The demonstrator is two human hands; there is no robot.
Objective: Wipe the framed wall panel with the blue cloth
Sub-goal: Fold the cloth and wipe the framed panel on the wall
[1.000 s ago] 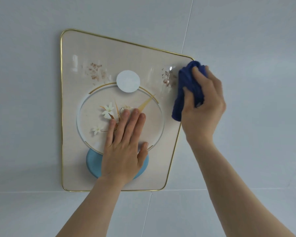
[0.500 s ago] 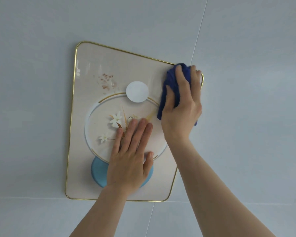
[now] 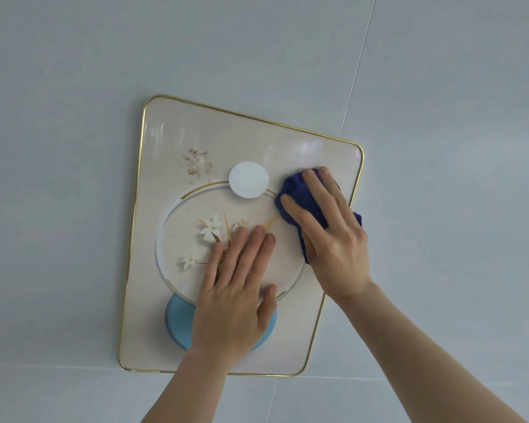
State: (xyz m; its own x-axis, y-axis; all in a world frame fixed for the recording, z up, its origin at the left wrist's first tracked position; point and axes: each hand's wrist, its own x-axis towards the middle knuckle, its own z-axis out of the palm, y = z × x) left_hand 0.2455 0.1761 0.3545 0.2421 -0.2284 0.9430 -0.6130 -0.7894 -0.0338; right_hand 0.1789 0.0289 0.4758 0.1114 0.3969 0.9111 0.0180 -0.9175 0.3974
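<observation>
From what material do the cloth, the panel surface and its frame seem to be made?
Blue cloth: soft, matte fabric, bunched in folds under the right hand. Panel surface: smooth and glossy, with light reflections; glass or acrylic, cannot tell. Frame: thin, shiny, gold-coloured edge, probably metal or metallic plastic.

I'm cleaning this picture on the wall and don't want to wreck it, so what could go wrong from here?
1. The reddish-brown specks at the upper left lie away from the blue cloth under your right hand, so they could get missed.
2. Your bare left hand lies flat on the glossy framed wall panel and may leave fingerprints.
3. Pushing sideways near the gold frame's right edge could tilt or unseat the panel; its mounting isn't visible.
</observation>
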